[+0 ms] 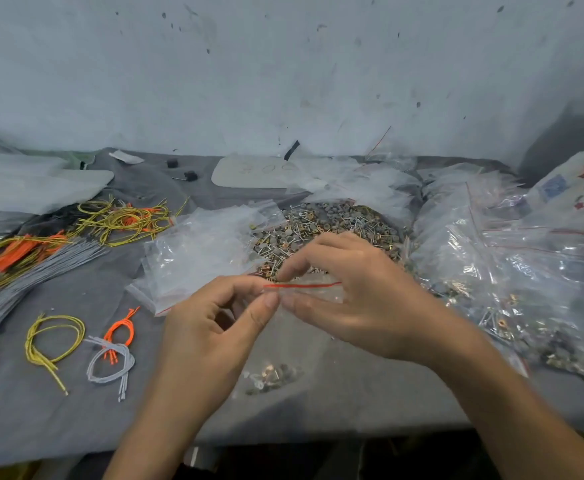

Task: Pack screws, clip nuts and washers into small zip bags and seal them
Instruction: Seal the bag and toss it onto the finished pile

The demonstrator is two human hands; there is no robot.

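A small zip bag (304, 292), a few screws, clip nuts and washers (271, 375) in its bottom, hangs over the table's near side. The left hand (210, 327) and right hand (352, 292) each pinch its red zip strip (301, 285) between thumb and forefinger. Behind it lies a loose hardware heap (332, 223), with filled bags (512, 299) to the right (empty bags (200, 251) to the left). Grey cloth (75, 410) covers the table below a stained wall (283, 64). The strip runs left to right, mouth up.

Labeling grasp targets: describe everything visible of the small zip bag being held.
The small zip bag is clear plastic with a red line along its top edge. Left hand and right hand pinch that edge, held roughly level above the gray table. A few metal parts sit at its hanging bottom. Sealed or not: cannot tell.
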